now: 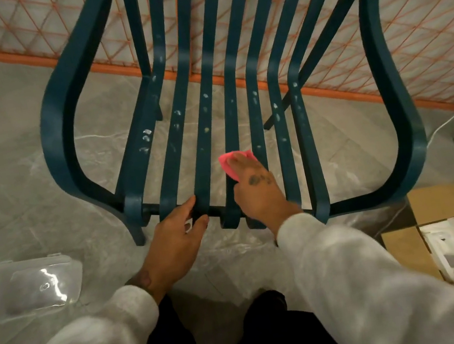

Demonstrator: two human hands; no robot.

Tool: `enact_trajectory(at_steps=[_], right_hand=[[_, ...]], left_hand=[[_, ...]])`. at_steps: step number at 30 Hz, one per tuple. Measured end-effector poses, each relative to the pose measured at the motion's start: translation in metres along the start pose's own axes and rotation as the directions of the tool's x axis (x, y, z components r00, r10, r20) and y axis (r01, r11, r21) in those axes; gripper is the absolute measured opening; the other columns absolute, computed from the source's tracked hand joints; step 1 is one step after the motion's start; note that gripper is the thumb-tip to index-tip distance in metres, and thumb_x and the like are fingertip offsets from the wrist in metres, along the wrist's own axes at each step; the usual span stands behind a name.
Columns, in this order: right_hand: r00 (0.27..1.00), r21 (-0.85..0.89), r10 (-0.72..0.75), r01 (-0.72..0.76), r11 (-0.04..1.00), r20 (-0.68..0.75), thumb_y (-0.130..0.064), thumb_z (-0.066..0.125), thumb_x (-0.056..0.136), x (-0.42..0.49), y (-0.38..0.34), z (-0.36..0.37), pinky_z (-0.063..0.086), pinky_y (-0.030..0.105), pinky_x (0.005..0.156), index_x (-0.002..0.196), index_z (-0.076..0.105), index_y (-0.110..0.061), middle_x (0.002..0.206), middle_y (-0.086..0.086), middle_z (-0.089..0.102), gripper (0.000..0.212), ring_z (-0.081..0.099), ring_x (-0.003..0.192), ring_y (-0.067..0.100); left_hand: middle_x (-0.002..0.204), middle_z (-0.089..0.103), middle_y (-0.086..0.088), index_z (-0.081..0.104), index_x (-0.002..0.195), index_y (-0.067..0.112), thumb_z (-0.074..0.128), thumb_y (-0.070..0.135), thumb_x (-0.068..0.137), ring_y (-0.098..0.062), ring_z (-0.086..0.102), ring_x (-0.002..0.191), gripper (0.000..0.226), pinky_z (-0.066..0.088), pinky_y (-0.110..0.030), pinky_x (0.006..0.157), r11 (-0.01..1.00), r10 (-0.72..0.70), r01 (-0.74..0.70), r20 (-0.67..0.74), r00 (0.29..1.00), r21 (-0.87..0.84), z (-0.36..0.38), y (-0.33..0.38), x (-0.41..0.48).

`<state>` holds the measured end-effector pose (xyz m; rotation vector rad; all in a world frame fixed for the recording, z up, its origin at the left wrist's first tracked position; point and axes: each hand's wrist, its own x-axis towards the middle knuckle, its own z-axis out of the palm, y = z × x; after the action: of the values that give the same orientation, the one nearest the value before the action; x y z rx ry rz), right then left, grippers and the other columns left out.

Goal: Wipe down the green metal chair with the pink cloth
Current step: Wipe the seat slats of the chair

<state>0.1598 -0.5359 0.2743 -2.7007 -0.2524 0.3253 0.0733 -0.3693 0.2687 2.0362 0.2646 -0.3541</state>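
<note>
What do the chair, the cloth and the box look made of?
The chair: probably painted metal, matte dark green; thin curved slats, pale specks on the paint. The cloth: soft pink fabric, weave too small to tell; it lies flat under the right hand. The box: plain brown cardboard, matte, with folded flaps.

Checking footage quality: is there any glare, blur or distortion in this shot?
In the head view, the wide lens fans the slats of the green chair; glare streaks the clear plastic lid; the sleeves look soft, the right hand and pink cloth sharper.
</note>
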Motion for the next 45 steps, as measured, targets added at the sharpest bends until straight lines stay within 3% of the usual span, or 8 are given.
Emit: enact_trajectory(at_steps=[7, 10, 13, 19, 22, 25, 30, 45], right_hand=[[0.964, 0.118, -0.223, 0.241, 0.963, -0.147, 0.008, 0.046, 0.088, -0.075, 0.018, 0.032, 0.027, 0.026, 0.120, 0.140, 0.054, -0.012, 0.143, 0.002, 0.053, 0.056, 0.046, 0.137, 0.021], [0.979, 0.578, 0.202, -0.176, 0.797, 0.019, -0.014, 0.049, 0.101, -0.096, 0.013, 0.002, 0.054, 0.019, 0.066, 0.121, 0.070, -0.027, 0.091, -0.010, 0.073, 0.032, 0.068, 0.073, 0.010], [0.830, 0.758, 0.541, -0.437, 0.485, 0.133, -0.019, 0.043, 0.101, -0.090, 0.026, -0.023, 0.050, 0.033, 0.060, 0.113, 0.069, -0.021, 0.078, 0.013, 0.071, 0.029, 0.062, 0.064, 0.020], [0.954, 0.495, 0.299, -0.241, 0.835, -0.039, -0.024, 0.048, 0.103, -0.023, 0.041, -0.040, 0.056, 0.015, 0.060, 0.141, 0.050, -0.032, 0.126, -0.005, 0.058, 0.038, 0.063, 0.094, 0.014], [0.983, 0.090, 0.161, -0.169, 0.982, 0.093, -0.004, 0.047, 0.100, -0.009, 0.041, -0.017, 0.030, 0.033, 0.118, 0.157, 0.022, -0.026, 0.162, -0.002, 0.023, 0.066, 0.030, 0.146, 0.026], [0.989, 0.022, 0.141, -0.140, 0.990, -0.038, -0.001, 0.045, 0.097, -0.040, 0.039, 0.010, 0.007, 0.034, 0.122, 0.158, 0.014, -0.018, 0.166, -0.001, 0.009, 0.071, 0.005, 0.154, 0.020], [0.990, 0.029, -0.012, 0.016, 0.999, -0.144, 0.001, 0.048, 0.087, -0.091, 0.040, 0.017, 0.012, 0.041, 0.118, 0.146, 0.042, -0.002, 0.153, 0.015, 0.041, 0.060, 0.035, 0.144, 0.033], [0.995, 0.076, -0.016, 0.024, 0.997, -0.103, 0.006, 0.047, 0.093, -0.074, 0.042, 0.016, 0.016, 0.036, 0.124, 0.154, 0.030, -0.013, 0.162, 0.002, 0.025, 0.066, 0.018, 0.151, 0.018]], left_hand=[[0.142, 0.050, -0.003, 0.055, 0.136, 0.014, 0.060, 0.016, 0.094, -0.020, 0.042, 0.133, 0.043, 0.029, -0.030, 0.114, 0.930, 0.263, -0.243, -0.038, 0.964, 0.276, 0.007, 0.013, 0.018], [0.136, 0.057, -0.006, 0.062, 0.129, 0.011, 0.065, 0.014, 0.089, -0.024, 0.044, 0.132, 0.040, 0.033, -0.036, 0.112, 0.839, 0.393, -0.367, 0.020, 0.919, 0.402, 0.019, 0.019, 0.032], [0.130, 0.062, -0.003, 0.065, 0.125, 0.015, 0.067, 0.030, 0.088, -0.025, 0.046, 0.130, 0.040, 0.034, -0.047, 0.109, 0.780, 0.381, -0.342, 0.036, 0.924, 0.525, 0.029, 0.029, 0.039], [0.125, 0.066, -0.005, 0.066, 0.121, 0.014, 0.069, 0.029, 0.087, -0.031, 0.047, 0.130, 0.038, 0.035, -0.054, 0.104, 0.700, 0.404, -0.351, 0.060, 0.913, 0.623, 0.034, 0.031, 0.038], [0.132, 0.062, -0.004, 0.061, 0.128, 0.014, 0.063, 0.026, 0.091, -0.031, 0.041, 0.136, 0.039, 0.033, -0.053, 0.107, 0.654, 0.380, -0.356, 0.118, 0.918, 0.667, 0.031, 0.034, 0.038], [0.135, 0.060, -0.005, 0.060, 0.130, 0.014, 0.062, 0.020, 0.091, -0.030, 0.039, 0.137, 0.039, 0.034, -0.053, 0.108, 0.633, 0.368, -0.368, 0.154, 0.917, 0.681, 0.028, 0.035, 0.039], [0.135, 0.059, -0.003, 0.059, 0.132, 0.015, 0.057, 0.024, 0.094, -0.027, 0.037, 0.137, 0.039, 0.032, -0.047, 0.110, 0.640, 0.345, -0.357, 0.160, 0.925, 0.681, 0.029, 0.042, 0.040], [0.135, 0.058, -0.008, 0.059, 0.131, 0.012, 0.057, 0.021, 0.093, -0.027, 0.043, 0.133, 0.039, 0.033, -0.045, 0.114, 0.667, 0.328, -0.404, 0.239, 0.914, 0.626, 0.026, 0.030, 0.047]])
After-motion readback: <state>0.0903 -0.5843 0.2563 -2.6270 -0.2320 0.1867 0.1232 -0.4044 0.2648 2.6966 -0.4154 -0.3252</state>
